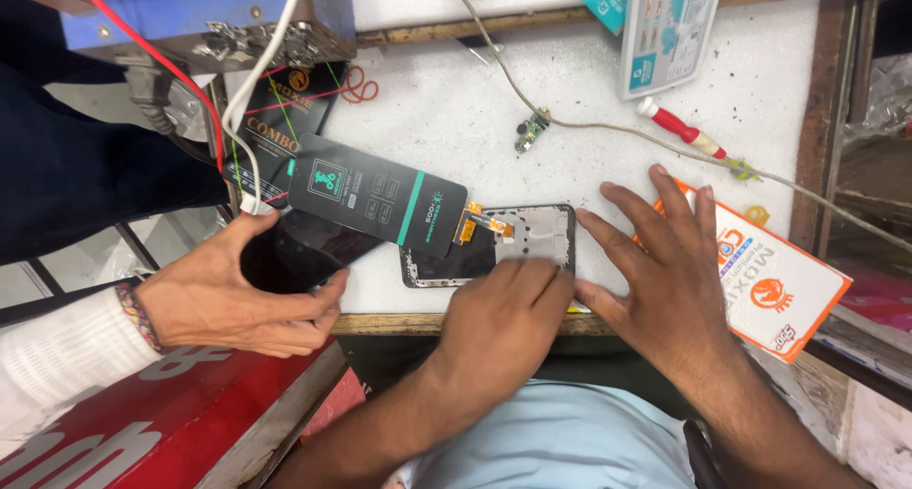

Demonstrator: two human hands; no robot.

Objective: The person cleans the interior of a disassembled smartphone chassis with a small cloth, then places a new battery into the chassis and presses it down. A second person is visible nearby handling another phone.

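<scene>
**Opened phone sits close to the bench edge under two hands**

The white speckled workbench top (446, 118) carries an opened black smartphone frame (489, 247) lying flat near its front wooden edge, an orange flex ribbon (467, 225) showing at one end. A sideways push could, I judge, slide the frame off that edge or crease the ribbon.

The right hand (670, 280) lies flat and spread wide, holding nothing, fingertips just beside the frame and over an orange-and-white printed card (788, 294). The left hand (503, 323) presses curled fingers down on the frame's metal plate. Another person's hand (237, 299) grips a dark glossy panel (304, 251) alongside.
</scene>
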